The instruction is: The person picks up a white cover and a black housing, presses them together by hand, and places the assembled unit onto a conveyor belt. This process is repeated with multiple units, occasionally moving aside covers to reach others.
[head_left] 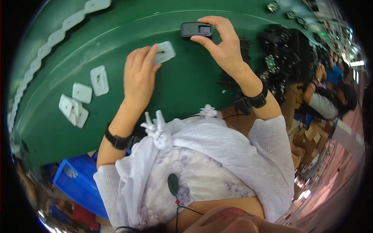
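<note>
My right hand (227, 48) grips a small black rectangular plastic casing (190, 30) by its right end, with thumb and fingers on opposite long sides. A recess shows in the casing's upper face. To the left and slightly nearer, my left hand (139, 73) has its thumb and fingers at the left end of a pale translucent rounded plate (166, 52) with a dark slot in it. The plate lies at or just above the green table (186, 79); I cannot tell which. The two held things are apart.
Similar pale plates (100, 80) lie at the left, several of them overlapping. A line of joined pale plates (46, 46) runs along the far left edge. Black parts (281, 58) are heaped at the right. A blue bin (79, 180) stands below the table's near left edge. Other people (330, 93) sit at far right.
</note>
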Action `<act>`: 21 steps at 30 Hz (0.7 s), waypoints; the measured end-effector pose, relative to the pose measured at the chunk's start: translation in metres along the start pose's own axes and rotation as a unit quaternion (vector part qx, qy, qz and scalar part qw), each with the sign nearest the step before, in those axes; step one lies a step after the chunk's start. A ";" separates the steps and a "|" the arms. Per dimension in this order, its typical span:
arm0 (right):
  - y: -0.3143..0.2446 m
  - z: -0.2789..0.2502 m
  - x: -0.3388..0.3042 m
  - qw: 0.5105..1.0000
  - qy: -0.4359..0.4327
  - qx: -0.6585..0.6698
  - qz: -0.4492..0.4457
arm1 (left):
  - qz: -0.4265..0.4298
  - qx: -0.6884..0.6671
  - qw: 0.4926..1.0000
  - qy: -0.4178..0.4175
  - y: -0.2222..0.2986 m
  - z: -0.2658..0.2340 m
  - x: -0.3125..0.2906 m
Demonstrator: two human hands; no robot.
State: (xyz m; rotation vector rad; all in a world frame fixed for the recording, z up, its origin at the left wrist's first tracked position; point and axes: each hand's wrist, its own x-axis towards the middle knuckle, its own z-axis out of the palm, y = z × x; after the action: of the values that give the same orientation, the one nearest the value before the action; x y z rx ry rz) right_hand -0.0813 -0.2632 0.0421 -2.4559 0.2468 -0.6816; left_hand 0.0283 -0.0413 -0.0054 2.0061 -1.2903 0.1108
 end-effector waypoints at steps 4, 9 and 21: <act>0.005 0.013 -0.003 0.997 -0.049 -0.055 -0.004 | -0.022 -0.028 0.999 0.013 -0.003 -0.001 -0.003; -0.008 0.005 0.005 0.987 -0.135 -0.075 -0.037 | -0.041 -0.072 0.996 0.024 -0.005 -0.005 -0.007; -0.047 0.038 0.016 0.966 -0.226 0.013 -0.127 | -0.085 -0.132 0.987 0.013 -0.014 -0.022 -0.018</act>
State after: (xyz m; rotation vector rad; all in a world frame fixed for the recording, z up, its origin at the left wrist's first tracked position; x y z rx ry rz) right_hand -0.0469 -0.2118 0.0492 -2.5586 -0.2575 -0.2046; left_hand 0.0375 -0.0104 -0.0046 1.8692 -1.0517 -0.1106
